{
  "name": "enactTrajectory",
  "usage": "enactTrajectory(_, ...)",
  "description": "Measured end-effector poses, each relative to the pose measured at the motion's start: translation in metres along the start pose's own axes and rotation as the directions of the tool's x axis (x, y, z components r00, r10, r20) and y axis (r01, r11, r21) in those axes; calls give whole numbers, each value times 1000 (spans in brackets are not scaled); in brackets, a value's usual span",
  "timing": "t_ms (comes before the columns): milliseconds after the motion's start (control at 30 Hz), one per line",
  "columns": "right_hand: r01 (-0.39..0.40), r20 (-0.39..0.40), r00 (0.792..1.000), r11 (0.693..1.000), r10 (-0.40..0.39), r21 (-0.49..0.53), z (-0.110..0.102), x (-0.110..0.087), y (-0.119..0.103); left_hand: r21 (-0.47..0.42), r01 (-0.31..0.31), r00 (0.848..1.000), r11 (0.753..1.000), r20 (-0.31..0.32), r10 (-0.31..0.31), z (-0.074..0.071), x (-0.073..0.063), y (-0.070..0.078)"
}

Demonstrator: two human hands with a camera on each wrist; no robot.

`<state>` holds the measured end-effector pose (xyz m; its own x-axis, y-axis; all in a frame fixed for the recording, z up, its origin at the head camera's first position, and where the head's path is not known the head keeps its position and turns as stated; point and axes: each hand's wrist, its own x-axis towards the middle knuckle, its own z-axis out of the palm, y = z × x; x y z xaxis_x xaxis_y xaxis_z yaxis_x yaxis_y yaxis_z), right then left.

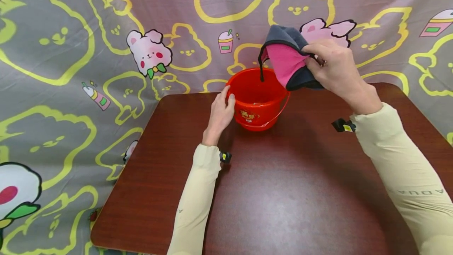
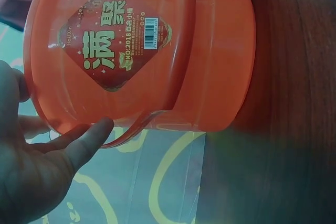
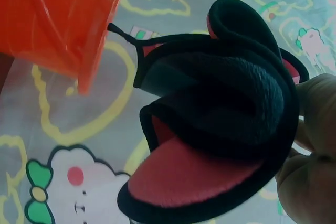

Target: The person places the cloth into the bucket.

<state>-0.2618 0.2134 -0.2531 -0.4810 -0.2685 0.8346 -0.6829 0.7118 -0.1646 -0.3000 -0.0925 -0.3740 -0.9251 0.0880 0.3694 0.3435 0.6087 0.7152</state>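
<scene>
A red plastic bucket (image 1: 260,115) stands upright on the table, its label towards me and its handle hanging down in front. My left hand (image 1: 222,109) holds the bucket's left rim, the thumb on the near side; the left wrist view shows this hand (image 2: 42,156) beside the handle (image 2: 136,129). My right hand (image 1: 334,66) pinches a folded grey-and-pink cloth (image 1: 283,60) with dark edging above the bucket's right side. A thin dark loop hangs from the cloth towards the bucket's opening. In the right wrist view the cloth (image 3: 210,103) is curled over itself.
The bucket stands near the back of a dark reddish-brown table (image 1: 283,192). Behind and to the left hangs a grey curtain (image 1: 116,50) with cartoon prints. Each sleeve has a small black wrist device (image 1: 343,125) at its cuff.
</scene>
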Motion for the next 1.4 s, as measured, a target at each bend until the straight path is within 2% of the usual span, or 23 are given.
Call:
enactTrajectory(267,-19,127,992,999,14,40,20,0,-14,21,6,1000,1000,1,-6,2,0,-1)
enactTrajectory(467,-18,176,984,998,6,64,38,5,-24,29,-10,1000,1000,-10,10,1,0,-1)
enactTrajectory(633,-73,202,978,991,49,112,57,8,-33,36,-23,1000,999,-8,23,1,0,-1)
enactTrajectory(833,-151,147,982,967,123,203,82,6,-40,33,-36,999,999,-28,37,0,1,-1)
enactTrajectory(933,-238,145,967,943,208,235,92,3,-41,35,-39,999,999,-35,41,-1,1,-1)
enactTrajectory(1000,-289,181,951,929,251,232,98,1,-40,40,-39,998,998,-40,41,-1,1,-2)
enactTrajectory(1100,-346,287,916,915,281,207,101,-3,-37,47,-20,999,999,-43,22,-1,0,-2)
enactTrajectory(1200,-344,365,893,923,265,171,99,-8,-32,59,-2,999,998,-33,4,-1,-1,-2)
enactTrajectory(1267,-329,375,893,930,249,166,95,-11,-28,58,3,1000,998,-19,-1,-2,-2,-2)
enactTrajectory(1400,-283,337,916,945,216,164,83,-17,-18,51,-9,1000,999,7,9,-7,-3,-1)
